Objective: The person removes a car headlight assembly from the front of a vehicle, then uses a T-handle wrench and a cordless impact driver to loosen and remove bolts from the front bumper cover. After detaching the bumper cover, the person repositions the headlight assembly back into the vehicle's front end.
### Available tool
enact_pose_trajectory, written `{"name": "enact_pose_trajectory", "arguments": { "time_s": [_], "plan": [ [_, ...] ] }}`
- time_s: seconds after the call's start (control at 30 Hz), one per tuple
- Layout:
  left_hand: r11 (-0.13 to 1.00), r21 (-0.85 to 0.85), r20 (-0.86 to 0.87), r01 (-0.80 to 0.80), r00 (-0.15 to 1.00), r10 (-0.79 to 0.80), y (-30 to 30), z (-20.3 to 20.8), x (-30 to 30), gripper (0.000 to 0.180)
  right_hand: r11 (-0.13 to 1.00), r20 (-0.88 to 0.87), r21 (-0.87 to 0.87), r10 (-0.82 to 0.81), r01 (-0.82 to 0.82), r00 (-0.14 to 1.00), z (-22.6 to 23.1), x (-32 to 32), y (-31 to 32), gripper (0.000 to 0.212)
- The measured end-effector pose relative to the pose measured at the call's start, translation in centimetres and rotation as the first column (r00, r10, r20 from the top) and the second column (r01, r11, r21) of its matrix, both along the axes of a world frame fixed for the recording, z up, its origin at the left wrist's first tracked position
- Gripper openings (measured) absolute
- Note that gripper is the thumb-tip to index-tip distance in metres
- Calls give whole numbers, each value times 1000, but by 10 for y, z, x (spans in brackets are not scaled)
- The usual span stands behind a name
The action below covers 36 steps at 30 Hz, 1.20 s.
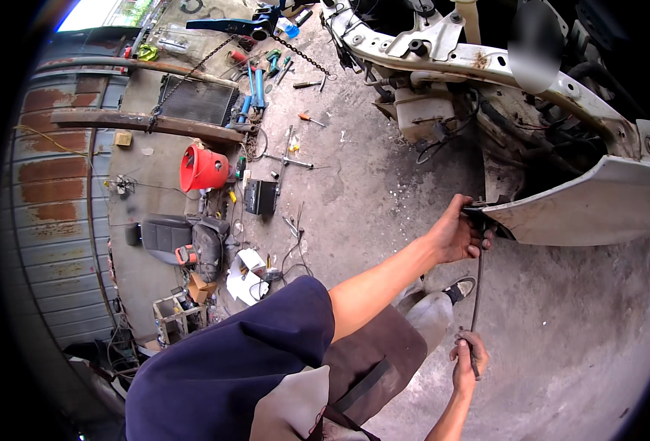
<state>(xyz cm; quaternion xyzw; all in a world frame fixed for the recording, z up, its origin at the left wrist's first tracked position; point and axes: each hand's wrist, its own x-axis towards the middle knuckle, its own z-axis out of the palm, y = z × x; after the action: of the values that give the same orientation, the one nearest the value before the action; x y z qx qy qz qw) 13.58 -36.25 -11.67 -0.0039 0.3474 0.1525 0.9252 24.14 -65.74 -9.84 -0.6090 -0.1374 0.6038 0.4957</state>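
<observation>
A long, thin dark rod (pixel 476 294) runs roughly upright through both hands. My left hand (pixel 453 234) is closed around its upper part, right at the front tip of a white car fender (pixel 571 206). The thumb lies against a small black piece (pixel 475 211) at that tip, and the rod's upper end is hidden there. Lower down, my right hand (pixel 467 356) grips the rod close to its bottom end, which pokes out below the fingers. Above the fender, the car's bare white front frame (pixel 479 62) and a white plastic reservoir (pixel 422 116) are exposed.
On the concrete floor to the left are a red bucket (pixel 204 169), a black battery (pixel 260 197), a cross-shaped lug wrench (pixel 288 160), an orange-handled screwdriver (pixel 312 118) and a hammer (pixel 320 84). A car seat (pixel 167 239) and a radiator (pixel 199 100) lie farther left.
</observation>
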Motion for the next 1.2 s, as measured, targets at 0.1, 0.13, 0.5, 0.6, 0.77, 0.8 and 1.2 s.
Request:
{"name": "enact_pose_trajectory", "arguments": {
  "time_s": [0.1,0.13,0.5,0.6,0.77,0.8,1.2],
  "plan": [
    [1000,-19,6,-9,1000,9,-4,-2,3,63,940,-219,62,-314,335,924,14,-4,7,12],
    [1000,-4,-10,-13,1000,13,-4,-1,6,63,955,-152,37,-286,294,946,13,-1,10,11],
    [998,27,-120,-51,991,54,-4,2,-1,61,647,785,-555,615,-523,-72,7,-21,19,5],
    [999,27,-146,-36,989,40,-7,-12,6,58,509,642,-735,734,-448,-220,7,-43,25,6],
    [996,47,-121,-82,989,87,-8,-8,5,72,501,679,-671,710,-547,-184,16,-6,33,9],
    [997,50,-112,-58,992,63,-7,-6,4,75,560,708,-648,692,-517,-139,14,-3,29,12],
    [980,132,-246,151,962,-115,-1,0,-32,97,710,686,-451,663,-540,299,27,-49,-44,27]
  ]
}}
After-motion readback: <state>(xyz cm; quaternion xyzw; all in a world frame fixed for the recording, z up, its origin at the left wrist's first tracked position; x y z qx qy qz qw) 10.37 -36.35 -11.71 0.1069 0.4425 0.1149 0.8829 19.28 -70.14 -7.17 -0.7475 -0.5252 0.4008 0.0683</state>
